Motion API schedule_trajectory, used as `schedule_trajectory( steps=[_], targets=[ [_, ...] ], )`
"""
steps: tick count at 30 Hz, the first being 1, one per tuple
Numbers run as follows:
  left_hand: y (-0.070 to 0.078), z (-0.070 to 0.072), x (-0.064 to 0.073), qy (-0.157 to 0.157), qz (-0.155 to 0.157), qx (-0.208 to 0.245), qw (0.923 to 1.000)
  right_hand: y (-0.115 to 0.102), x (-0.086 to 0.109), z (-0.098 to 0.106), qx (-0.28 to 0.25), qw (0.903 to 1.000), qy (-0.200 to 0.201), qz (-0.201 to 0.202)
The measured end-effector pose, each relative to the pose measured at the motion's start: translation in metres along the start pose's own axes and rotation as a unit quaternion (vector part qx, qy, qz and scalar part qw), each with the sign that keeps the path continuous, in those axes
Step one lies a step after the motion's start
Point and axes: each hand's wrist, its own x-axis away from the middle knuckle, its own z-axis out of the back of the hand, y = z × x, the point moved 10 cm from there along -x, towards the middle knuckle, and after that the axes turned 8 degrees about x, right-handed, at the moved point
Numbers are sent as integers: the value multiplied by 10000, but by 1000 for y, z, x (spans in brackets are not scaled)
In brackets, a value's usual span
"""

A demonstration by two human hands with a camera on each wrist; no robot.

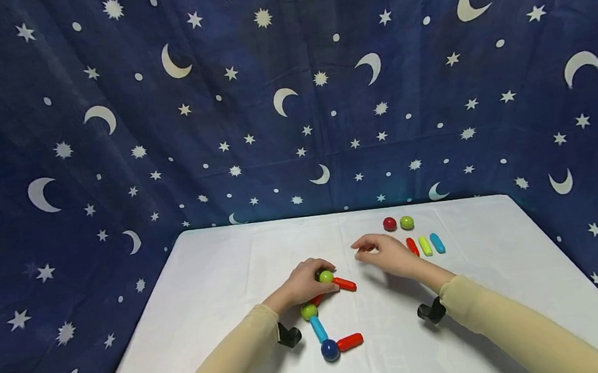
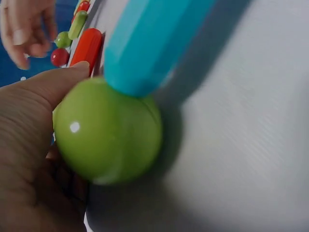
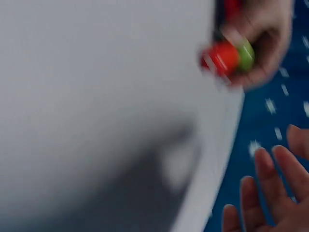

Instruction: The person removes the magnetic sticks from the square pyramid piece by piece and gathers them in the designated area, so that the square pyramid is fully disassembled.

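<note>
My left hand (image 1: 309, 279) grips a chain of toy rods and balls at its far end, around an upper green ball (image 1: 327, 276). From that ball a red rod (image 1: 345, 284) points right. A second red rod, partly covered by the hand, leads to a lower green ball (image 2: 108, 130), joined to a light blue rod (image 1: 319, 328). This ends at a dark blue ball (image 1: 329, 350) with another red rod (image 1: 350, 342) attached. My right hand (image 1: 388, 253) is over the table with nothing held; its fingers look spread in the right wrist view.
Behind my right hand lie a loose red ball (image 1: 389, 224) and green ball (image 1: 407, 222). Loose red (image 1: 412, 247), yellow-green (image 1: 425, 246) and light blue (image 1: 437, 243) rods lie beside its wrist. A starry blue curtain (image 1: 249, 125) hangs behind the white-covered table (image 1: 220, 268).
</note>
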Motion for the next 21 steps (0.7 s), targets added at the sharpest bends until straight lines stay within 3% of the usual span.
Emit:
schedule_trajectory(
  steps=[3,5,13,21],
  targets=[
    [-4,3,4,124,70,133,9998,-3,5,-33,380,9974,-591,-133],
    [-4,5,6,157,59,247,9996,-4,7,-46,604,9952,-751,-167],
    [-9,10,11,434,246,345,9982,-11,5,-66,1026,9922,-694,-115],
    [-15,11,13,490,449,382,9971,-14,4,-69,900,9943,-580,-13]
  ],
)
